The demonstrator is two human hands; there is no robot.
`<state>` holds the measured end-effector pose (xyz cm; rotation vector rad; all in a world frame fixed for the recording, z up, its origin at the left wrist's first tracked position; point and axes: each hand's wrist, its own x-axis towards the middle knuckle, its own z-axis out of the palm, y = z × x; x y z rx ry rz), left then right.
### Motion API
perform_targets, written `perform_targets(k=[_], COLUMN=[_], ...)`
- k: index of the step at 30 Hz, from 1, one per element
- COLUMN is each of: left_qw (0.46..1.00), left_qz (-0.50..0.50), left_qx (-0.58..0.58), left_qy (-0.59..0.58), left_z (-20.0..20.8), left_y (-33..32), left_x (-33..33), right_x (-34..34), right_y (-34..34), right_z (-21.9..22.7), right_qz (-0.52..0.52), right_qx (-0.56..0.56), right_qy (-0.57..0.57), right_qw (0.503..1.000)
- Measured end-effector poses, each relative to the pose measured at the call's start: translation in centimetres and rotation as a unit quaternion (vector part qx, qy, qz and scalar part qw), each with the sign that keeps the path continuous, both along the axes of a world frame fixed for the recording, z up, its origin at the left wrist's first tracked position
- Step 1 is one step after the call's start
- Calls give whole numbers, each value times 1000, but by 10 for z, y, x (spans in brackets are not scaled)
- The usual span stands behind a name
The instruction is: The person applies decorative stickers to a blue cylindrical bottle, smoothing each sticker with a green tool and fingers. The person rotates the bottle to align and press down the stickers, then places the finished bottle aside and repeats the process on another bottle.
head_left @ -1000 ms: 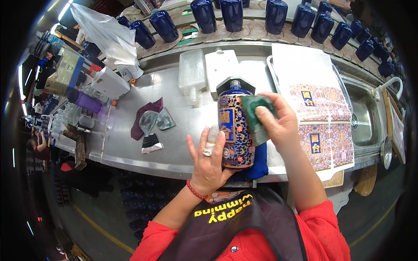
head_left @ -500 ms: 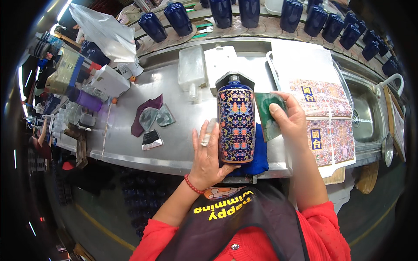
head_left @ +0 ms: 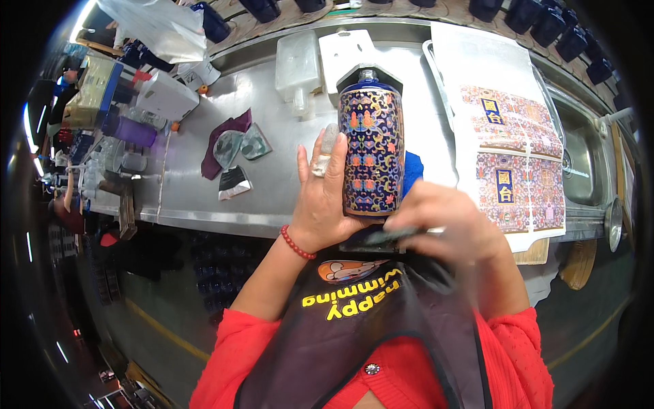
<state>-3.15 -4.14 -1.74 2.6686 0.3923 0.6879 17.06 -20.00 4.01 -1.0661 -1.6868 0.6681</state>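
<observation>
A dark blue bottle with a colourful floral pattern (head_left: 371, 153) lies on its back, neck away from me, on a grey angular holder (head_left: 393, 75). My left hand (head_left: 317, 194) grips it along the left side, thumb by the base; pale wrapping covers one finger. Just below the bottle's base, my right hand (head_left: 453, 221) is closed on a thin green scraper (head_left: 385, 237), blurred by motion. The scraper is seen nearly edge-on. Part of a blue cloth (head_left: 413, 170) shows to the bottle's right.
Patterned decal sheets (head_left: 521, 170) lie to the right, before a metal sink (head_left: 586, 170). Dark scraps and greenish pieces (head_left: 235, 146) rest on the steel table (head_left: 194, 187) at left. A translucent bottle-shaped block (head_left: 298, 68) stands behind. Several blue bottles (head_left: 548, 27) line the far side.
My right hand has brought the green scraper from the bottle's right side down toward its base. The left hand stays on the bottle. The whole view has shifted, so the table sits higher.
</observation>
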Motion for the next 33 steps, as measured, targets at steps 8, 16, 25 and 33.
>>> perform_targets(k=[8, 16, 25, 33], left_qw=[986, 880, 867, 796], left_qz=[-52, -80, 34, 20], left_qx=[-158, -456, -493, -595], left_qy=[17, -104, 61, 110], left_z=[-16, 20, 66, 52], left_y=[12, 66, 92, 100], left_x=[-6, 51, 108, 106], right_x=[4, -19, -27, -35], right_y=[-20, -24, -32, -30], right_z=[-48, -72, -71, -69], right_qz=[-350, -287, -307, -258], right_qx=[-41, 57, 65, 101], right_qy=[6, -122, -83, -140], right_qw=[936, 948, 946, 951])
